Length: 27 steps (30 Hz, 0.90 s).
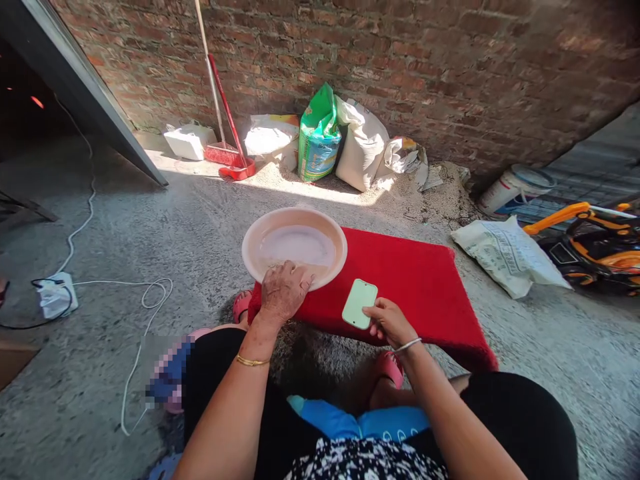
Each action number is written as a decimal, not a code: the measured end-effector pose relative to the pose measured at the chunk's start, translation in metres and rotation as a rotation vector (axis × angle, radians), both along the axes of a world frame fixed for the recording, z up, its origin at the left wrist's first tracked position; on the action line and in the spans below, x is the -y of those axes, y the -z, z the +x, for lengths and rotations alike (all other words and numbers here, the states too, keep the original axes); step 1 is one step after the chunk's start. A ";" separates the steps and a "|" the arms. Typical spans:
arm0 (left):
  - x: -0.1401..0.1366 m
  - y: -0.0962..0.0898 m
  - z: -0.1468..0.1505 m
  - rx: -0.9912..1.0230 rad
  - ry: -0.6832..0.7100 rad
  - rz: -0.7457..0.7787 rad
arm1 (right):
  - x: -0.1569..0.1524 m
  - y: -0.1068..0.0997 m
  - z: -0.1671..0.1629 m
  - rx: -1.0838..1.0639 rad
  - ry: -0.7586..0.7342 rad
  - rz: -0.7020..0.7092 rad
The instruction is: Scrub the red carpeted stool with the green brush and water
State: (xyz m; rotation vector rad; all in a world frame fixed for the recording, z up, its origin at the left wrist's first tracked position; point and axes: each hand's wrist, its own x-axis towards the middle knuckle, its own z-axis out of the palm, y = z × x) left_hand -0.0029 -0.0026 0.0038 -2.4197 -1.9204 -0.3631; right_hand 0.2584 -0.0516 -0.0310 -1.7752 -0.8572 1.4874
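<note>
A pale pink plastic basin [253, 270] with cloudy water in it stands at the left end of a low bench under a red cloth [400, 267]. My left hand [285, 290], wet-looking, lies over the basin's near rim with its fingers curled inward; the fingertips are partly hidden. Between thumb and fingers, my right hand [393, 321] holds a flat, pale green rounded plate [359, 303] by its right edge. Small dark holes show at the ends of this plate, which is tilted just above the red cloth.
Sacks, among them a green bag [319, 137], lean against the brick wall beside a red dustpan [237, 172]. A white cable [155, 313] loops over the floor at left from a power strip [57, 295]. An orange-and-black toy vehicle [595, 247] stands at right.
</note>
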 end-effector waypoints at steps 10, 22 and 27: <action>-0.002 0.005 -0.003 -0.005 0.013 0.066 | 0.014 0.014 0.043 0.067 -0.004 -0.043; -0.003 0.009 -0.004 -0.017 0.000 0.075 | 0.055 0.004 0.076 0.092 0.050 0.071; -0.004 0.010 -0.005 -0.018 -0.006 0.086 | 0.038 0.021 0.004 0.011 -0.176 0.082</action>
